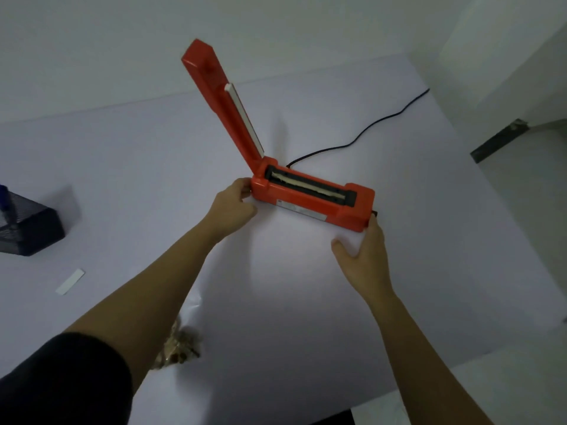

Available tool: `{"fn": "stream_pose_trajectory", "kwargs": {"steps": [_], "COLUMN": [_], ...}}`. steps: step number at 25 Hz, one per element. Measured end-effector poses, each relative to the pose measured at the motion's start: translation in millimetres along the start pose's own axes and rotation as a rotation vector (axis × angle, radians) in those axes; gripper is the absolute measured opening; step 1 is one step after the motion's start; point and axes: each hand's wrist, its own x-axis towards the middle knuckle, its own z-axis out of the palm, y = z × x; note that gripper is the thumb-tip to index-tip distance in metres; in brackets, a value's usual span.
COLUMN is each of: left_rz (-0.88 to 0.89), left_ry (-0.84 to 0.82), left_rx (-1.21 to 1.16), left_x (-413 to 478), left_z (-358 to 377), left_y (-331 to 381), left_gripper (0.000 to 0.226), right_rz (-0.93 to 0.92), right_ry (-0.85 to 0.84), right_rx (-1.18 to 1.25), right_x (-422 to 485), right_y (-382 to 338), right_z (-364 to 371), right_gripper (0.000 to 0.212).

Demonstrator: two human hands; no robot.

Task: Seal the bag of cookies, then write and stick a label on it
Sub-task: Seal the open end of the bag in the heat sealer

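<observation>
White tabletop [306, 286] carried a red heat sealer [310, 201], arm raised; the left hand [233, 204] curled its fingers round the hinge end, while the right hand [365, 253] laid straight fingers against the other end.

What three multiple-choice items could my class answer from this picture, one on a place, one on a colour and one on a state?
1. Where does the white label lie?
A. On the floor
B. On the table, near the pen holder
C. On a chair

2. What colour is the heat sealer?
A. Blue
B. Green
C. Red

3. How does the sealer's arm stand?
A. Raised
B. Pressed down
C. Taken off

Answers:
1 B: the label lies flat on the table, just in front of the pen holder.
2 C: its body is red all over.
3 A: the arm stands up from its hinge, leaving the sealing strip bare.
</observation>
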Motion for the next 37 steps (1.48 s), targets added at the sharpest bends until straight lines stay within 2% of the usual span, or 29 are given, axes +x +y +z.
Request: {"fn": "stream_pose_trajectory", "kwargs": {"steps": [6,8,10,12,15,17,19,21,24,27,30,34,37], "left_rz": [0.021,0.030,0.023,-0.029,-0.265,-0.364,-0.387,-0.408,-0.453,-0.494,-0.376,-0.202,-0.098], "left_ry": [-0.079,0.000,0.148,0.336,0.510,0.498,0.475,0.487,0.521,0.549,0.518,0.438,0.278], "left_rx": [0.069,0.028,-0.030,-0.022,0.050,0.129,0.193,0.225,0.152,0.053,0.002,-0.080,-0.237], "left_x": [-31.7,-44.1,-67.1,-99.3,-150.3,-172.7,-183.2,-183.8,-176.3,-170.8,-171.0,-162.1,-142.6], "left_z": [-7.8,-25.2,-47.7,-71.4,-88.4,-78.3,-61.2,-46.7,-36.1,-35.0,-36.4,-42.5,-43.1], "left_y": [-13.3,-15.4,-28.7,-60.0,-118.9,-147.2,-162.3,-165.5,-158.5,-154.1,-158.6,-155.2,-136.1], "left_gripper": [0.071,0.069,0.060,0.051,0.038,0.033,0.032,0.036,0.038,0.032,0.021,0.027,0.022], "right_rz": [0.032,0.059,-0.021,-0.083,-0.013,0.066,0.081,0.089,0.101,0.114,0.087,0.208,0.225], "right_ry": [0.033,0.162,0.255,0.187,-0.143,-0.326,-0.402,-0.416,-0.439,-0.480,-0.535,-0.544,-0.526], "right_rx": [-0.101,-0.143,-0.125,-0.076,-0.060,-0.141,-0.257,-0.316,-0.321,-0.282,-0.188,0.073,0.137], "right_x": [-40.3,-50.6,-70.9,-93.1,-113.4,-119.7,-122.6,-120.1,-113.4,-108.8,-108.8,-103.8,-87.0], "right_y": [1.8,-11.7,-32.7,-50.3,-64.4,-71.2,-79.6,-86.0,-92.6,-96.0,-93.2,-81.2,-77.2], "right_z": [-6.0,-6.0,2.6,26.6,77.7,107.8,132.7,150.3,169.3,178.5,174.7,154.2,123.0], "right_gripper": [0.078,0.074,0.059,0.043,0.027,0.026,0.033,0.037,0.042,0.035,0.022,0.016,0.013]}}
